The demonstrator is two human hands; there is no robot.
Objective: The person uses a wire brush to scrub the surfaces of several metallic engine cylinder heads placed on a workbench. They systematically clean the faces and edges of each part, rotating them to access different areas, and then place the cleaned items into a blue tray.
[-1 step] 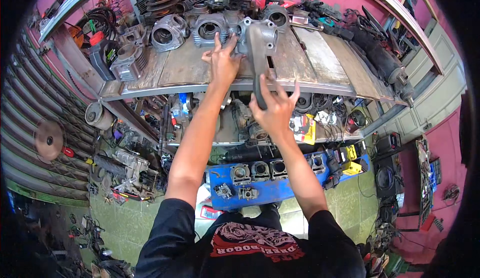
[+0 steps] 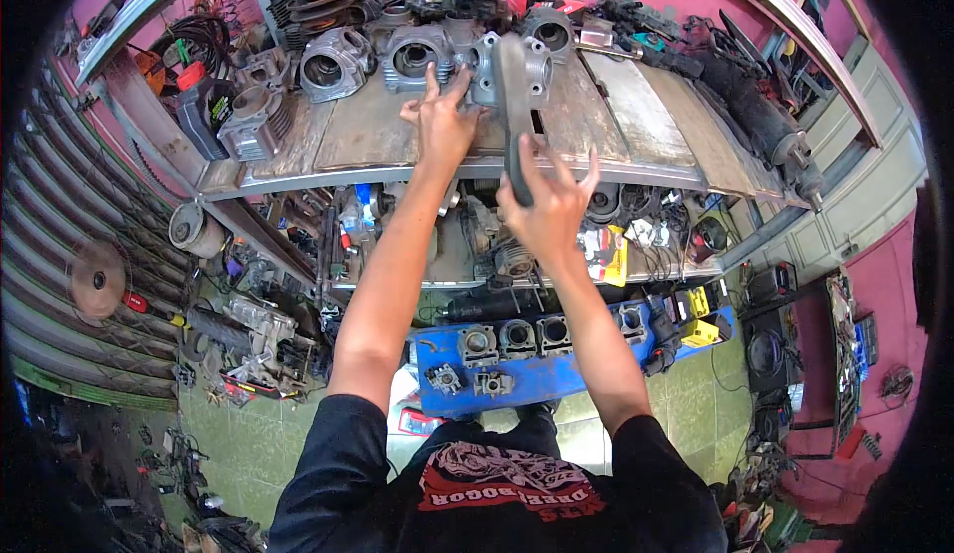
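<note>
The two hands stand apart above a wooden shelf (image 2: 581,116), each with its own point of contact or near approach. The left hand (image 2: 444,134), fingers bent and spread, lies at the left side of a grey metal casting (image 2: 538,64); whether it grips the casting or merely rests beside it cannot be told. The right hand (image 2: 550,205) pinches the lower end of a long dark tool (image 2: 513,96), its outer fingers spread clear; the tool's upper part is blurred and crosses in front of the casting, which sits on the shelf toward the back. Principal hazards, as judged: the pinch bears on one end only, so a snag against a flange could twist the tool loose and drop it over the metal front edge (image 2: 596,177) toward the blue surface (image 2: 537,384) and its cylinder blocks (image 2: 479,346) below. A sideways push, if the left hand gives little support, could slide or tip the casting into the neighbouring casting (image 2: 405,81). A stray stroke could strike the left fingertips, since they lie close to the tool's path.
</note>
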